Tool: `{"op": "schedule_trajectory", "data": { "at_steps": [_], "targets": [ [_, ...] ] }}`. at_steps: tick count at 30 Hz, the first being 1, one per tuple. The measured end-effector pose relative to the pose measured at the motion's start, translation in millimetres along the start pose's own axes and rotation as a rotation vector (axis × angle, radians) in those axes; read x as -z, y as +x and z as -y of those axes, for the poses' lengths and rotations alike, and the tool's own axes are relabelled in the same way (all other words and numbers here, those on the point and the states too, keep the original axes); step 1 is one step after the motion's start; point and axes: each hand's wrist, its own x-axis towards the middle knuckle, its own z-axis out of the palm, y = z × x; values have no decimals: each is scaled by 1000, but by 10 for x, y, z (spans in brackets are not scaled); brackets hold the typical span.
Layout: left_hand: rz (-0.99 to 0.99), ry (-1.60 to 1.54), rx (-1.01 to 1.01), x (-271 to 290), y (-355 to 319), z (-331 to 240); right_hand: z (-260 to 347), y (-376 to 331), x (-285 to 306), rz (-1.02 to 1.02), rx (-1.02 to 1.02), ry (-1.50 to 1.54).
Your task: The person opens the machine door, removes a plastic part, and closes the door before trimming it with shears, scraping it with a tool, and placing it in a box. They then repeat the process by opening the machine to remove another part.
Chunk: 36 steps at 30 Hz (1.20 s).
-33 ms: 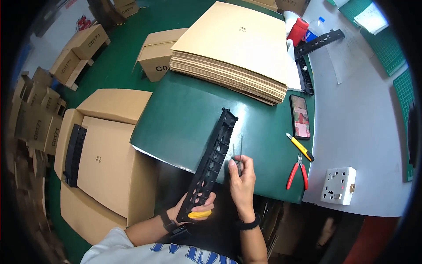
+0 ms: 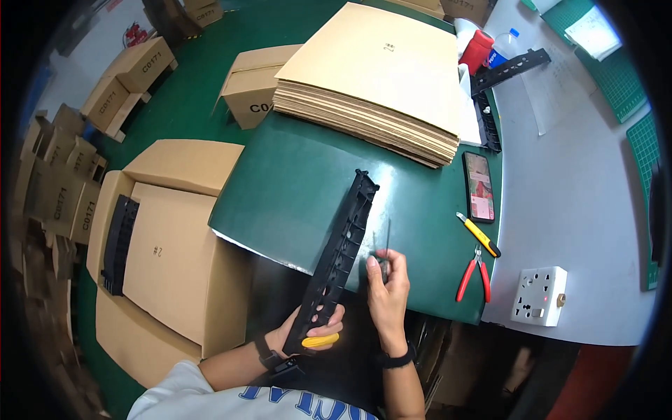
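Observation:
My left hand (image 2: 327, 323) is closed round the lower end of a long black perforated plastic part (image 2: 341, 241), which slants up to the right over the green table edge. A small yellow ridged thing (image 2: 320, 341) shows at the fingers of that hand; I cannot tell whether it is worn or held. Just right of the black part, my right hand (image 2: 387, 287) is closed on a tool with two thin dark prongs (image 2: 389, 234) pointing up. Its grip is hidden by the fingers, and the prongs look apart from the plastic part.
On the green table (image 2: 280, 189) lie a cardboard stack (image 2: 371, 77), a phone (image 2: 479, 185), a yellow utility knife (image 2: 479, 234) and red-handled cutters (image 2: 474, 276). An open carton (image 2: 227, 294) with another black part (image 2: 120, 245) stands at left. A white socket block (image 2: 539, 297) lies right.
My right hand and its two-pronged tool have shifted very slightly to the right. The black part has tipped a little in my left hand, so its holes show less.

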Motion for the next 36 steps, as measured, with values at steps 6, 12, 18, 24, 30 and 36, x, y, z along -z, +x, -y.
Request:
{"op": "schedule_trajectory", "data": {
  "at_steps": [6,12,18,24,30,36],
  "targets": [
    [-521,449,-222,-523,112,49,-56,-321,270,-34,50,98],
    [-649,746,-521,-674,381,86,218,-675,380,21,-94,356],
    [-601,682,-476,-658,586,70,241,-803,403,44,-235,536],
    [-601,646,-440,-798,721,62,365,-747,447,60,-255,703],
    [-469,540,-386,-972,783,-39,593,-600,414,109,-241,904],
    [-462,526,-430,-1091,869,-93,628,-517,476,83,-220,1053]
  ]
}}
